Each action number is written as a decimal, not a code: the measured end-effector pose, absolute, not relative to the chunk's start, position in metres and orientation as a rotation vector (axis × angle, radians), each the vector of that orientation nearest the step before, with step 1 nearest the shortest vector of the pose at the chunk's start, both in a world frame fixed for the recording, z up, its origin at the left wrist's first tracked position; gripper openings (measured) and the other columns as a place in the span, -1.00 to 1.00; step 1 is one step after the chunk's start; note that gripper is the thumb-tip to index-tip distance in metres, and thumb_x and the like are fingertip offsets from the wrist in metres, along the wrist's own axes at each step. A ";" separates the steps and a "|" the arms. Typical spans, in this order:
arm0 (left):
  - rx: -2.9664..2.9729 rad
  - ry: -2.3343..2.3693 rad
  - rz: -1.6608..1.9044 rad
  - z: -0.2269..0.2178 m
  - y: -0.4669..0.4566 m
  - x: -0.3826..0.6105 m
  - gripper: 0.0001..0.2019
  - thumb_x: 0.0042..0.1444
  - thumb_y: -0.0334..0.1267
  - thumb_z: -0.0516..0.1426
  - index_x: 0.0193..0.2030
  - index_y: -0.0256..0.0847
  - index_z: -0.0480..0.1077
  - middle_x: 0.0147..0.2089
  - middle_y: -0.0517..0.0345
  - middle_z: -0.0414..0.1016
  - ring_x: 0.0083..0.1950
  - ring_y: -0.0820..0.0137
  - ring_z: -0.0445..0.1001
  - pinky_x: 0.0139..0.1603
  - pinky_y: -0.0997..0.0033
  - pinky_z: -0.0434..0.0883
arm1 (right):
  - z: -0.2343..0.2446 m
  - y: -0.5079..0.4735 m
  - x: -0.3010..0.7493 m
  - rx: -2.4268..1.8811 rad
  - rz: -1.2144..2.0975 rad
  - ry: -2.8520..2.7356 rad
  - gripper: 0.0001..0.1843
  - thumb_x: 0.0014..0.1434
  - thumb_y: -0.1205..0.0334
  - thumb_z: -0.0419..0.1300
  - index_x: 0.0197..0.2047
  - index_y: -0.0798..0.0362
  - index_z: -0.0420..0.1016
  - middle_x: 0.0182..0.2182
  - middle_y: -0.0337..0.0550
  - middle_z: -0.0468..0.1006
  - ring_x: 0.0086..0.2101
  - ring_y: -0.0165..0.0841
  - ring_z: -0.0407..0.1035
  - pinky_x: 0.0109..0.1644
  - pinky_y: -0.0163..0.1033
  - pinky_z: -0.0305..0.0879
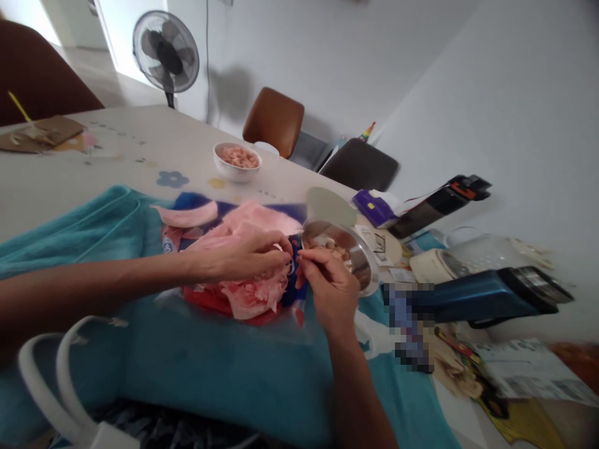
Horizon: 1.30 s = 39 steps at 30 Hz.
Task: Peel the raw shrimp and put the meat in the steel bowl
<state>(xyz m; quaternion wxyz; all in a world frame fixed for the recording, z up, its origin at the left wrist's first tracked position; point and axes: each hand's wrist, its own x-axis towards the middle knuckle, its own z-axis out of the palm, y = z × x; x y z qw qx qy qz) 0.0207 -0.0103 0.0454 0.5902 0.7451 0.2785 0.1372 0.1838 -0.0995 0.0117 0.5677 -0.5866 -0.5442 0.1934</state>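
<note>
My left hand (253, 255) reaches in over a heap of pink, fleshy pomelo peel and skin (253, 224), its fingertips pinched on a small pale piece of pomelo. Close to it, my right hand (330, 284) is pinched too, with a small pinkish bit at its fingertips; its exact shape is hard to make out. The heap lies on a blue and red plastic bag (206, 299). A curved strip of pink rind (187, 215) rests at the heap's far left. Just beyond my right hand, a metal bowl (369, 268) holds pale pieces.
A white bowl (238, 178) of pink flesh stands farther back on the table. A teal cloth (224, 368) covers the near edge. A blue bottle (477, 296), a black bottle (430, 209) and a purple box (374, 207) are at right. White cables (63, 368) hang lower left.
</note>
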 end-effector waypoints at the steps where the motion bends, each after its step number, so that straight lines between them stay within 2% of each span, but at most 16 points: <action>1: 1.704 0.634 0.306 0.044 -0.010 0.021 -0.84 0.17 -0.24 0.04 -0.17 -0.21 0.38 -0.51 0.30 0.28 -0.57 0.53 0.17 -0.59 0.52 0.12 | 0.012 -0.100 0.184 -1.384 0.377 -1.330 -0.87 0.19 0.30 0.21 -0.27 -0.08 0.60 -0.42 -0.28 0.57 -0.51 -0.44 0.40 -0.37 -0.25 0.36; 4: 1.708 0.585 0.316 0.041 -0.010 0.021 -0.84 0.15 -0.21 0.09 -0.24 -0.23 0.42 -0.51 0.28 0.31 -0.56 0.54 0.18 -0.59 0.54 0.11 | 0.011 -0.099 0.184 -1.391 0.128 -1.486 -0.84 0.21 0.32 0.20 -0.25 -0.10 0.59 -0.32 -0.23 0.62 -0.32 -0.34 0.48 -0.19 -0.18 0.41; 7: 1.774 0.588 0.349 0.038 -0.007 0.020 -0.82 0.14 -0.19 0.12 -0.26 -0.24 0.46 -0.49 0.25 0.36 -0.54 0.53 0.22 -0.58 0.54 0.13 | 0.011 -0.099 0.183 -1.375 -0.017 -1.609 -0.82 0.22 0.36 0.17 -0.25 -0.08 0.58 -0.30 -0.20 0.63 -0.25 -0.32 0.50 -0.12 -0.18 0.41; 12: 1.812 0.602 0.425 0.031 -0.002 0.022 -0.84 0.11 -0.22 0.13 -0.37 -0.24 0.48 -0.43 0.18 0.44 -0.47 0.51 0.30 -0.52 0.53 0.20 | 0.010 -0.101 0.182 -1.336 -0.123 -1.740 -0.81 0.24 0.38 0.14 -0.19 -0.04 0.56 -0.27 -0.14 0.63 -0.23 -0.32 0.51 -0.11 -0.19 0.43; 15: 1.759 0.597 0.433 0.025 0.000 0.023 -0.87 0.05 -0.28 0.13 -0.36 -0.24 0.51 -0.40 0.16 0.47 -0.44 0.49 0.33 -0.51 0.53 0.21 | 0.008 -0.102 0.182 -1.362 -0.153 -1.770 -0.80 0.27 0.35 0.11 -0.17 -0.06 0.54 -0.25 -0.15 0.63 -0.21 -0.31 0.52 -0.09 -0.16 0.44; 19: 1.590 0.646 0.469 0.023 -0.005 0.025 -0.90 -0.04 -0.34 0.13 -0.42 -0.25 0.48 -0.54 0.26 0.35 -0.55 0.56 0.19 -0.58 0.56 0.09 | 0.004 -0.102 0.179 -1.406 -0.188 -1.776 -0.80 0.25 0.36 0.08 -0.20 -0.04 0.52 -0.28 -0.12 0.62 -0.24 -0.31 0.51 -0.13 -0.17 0.44; 23: 1.524 0.670 0.420 0.025 -0.013 0.028 -0.95 -0.08 -0.37 0.13 -0.47 -0.25 0.43 -0.61 0.32 0.24 -0.60 0.60 0.13 -0.61 0.58 0.03 | 0.002 -0.103 0.171 -1.402 -0.135 -1.715 -0.81 0.16 0.41 0.07 -0.30 -0.02 0.48 -0.39 -0.17 0.57 -0.37 -0.35 0.46 -0.27 -0.22 0.41; 26: 1.496 0.681 0.380 0.027 -0.014 0.027 -0.96 -0.04 -0.34 0.14 -0.46 -0.23 0.40 -0.60 0.32 0.25 -0.61 0.60 0.13 -0.63 0.59 0.03 | 0.005 -0.103 0.175 -1.473 -0.003 -1.575 -0.86 0.19 0.34 0.11 -0.33 -0.03 0.47 -0.40 -0.21 0.56 -0.42 -0.38 0.41 -0.33 -0.26 0.37; 30: 1.522 0.711 0.444 0.029 -0.010 0.016 -0.85 0.04 -0.28 0.17 -0.51 -0.22 0.34 -0.61 0.29 0.25 -0.63 0.59 0.14 -0.66 0.58 0.02 | 0.008 -0.097 0.207 -1.580 -0.123 -1.311 -0.92 0.18 0.23 0.19 -0.33 -0.02 0.49 -0.39 -0.21 0.55 -0.42 -0.38 0.38 -0.30 -0.24 0.34; 33: 1.496 0.756 0.473 0.026 -0.009 0.004 -0.77 0.07 -0.27 0.17 -0.56 -0.22 0.28 -0.63 0.28 0.23 -0.66 0.60 0.11 -0.68 0.57 0.00 | 0.002 -0.089 0.239 -1.667 -0.222 -1.291 -0.87 0.14 0.20 0.18 -0.35 0.01 0.54 -0.34 -0.14 0.54 -0.36 -0.33 0.37 -0.26 -0.21 0.34; 37: 1.378 0.786 0.498 0.021 -0.017 -0.005 -0.68 0.12 -0.23 0.15 -0.60 -0.22 0.21 -0.65 0.28 0.19 -0.68 0.62 0.06 -0.69 0.56 -0.02 | -0.012 -0.077 0.269 -1.810 -0.278 -1.280 -0.71 0.10 0.03 0.19 -0.50 0.04 0.53 -0.36 -0.06 0.53 -0.30 -0.24 0.40 -0.11 -0.07 0.34; 39: 1.328 0.800 0.491 0.020 -0.022 -0.005 -0.68 0.13 -0.20 0.14 -0.59 -0.22 0.21 -0.65 0.28 0.19 -0.67 0.62 0.05 -0.69 0.55 -0.03 | -0.015 -0.075 0.274 -1.822 -0.321 -1.266 -0.70 0.10 0.01 0.17 -0.45 0.05 0.56 -0.32 -0.05 0.54 -0.30 -0.24 0.40 -0.10 -0.06 0.34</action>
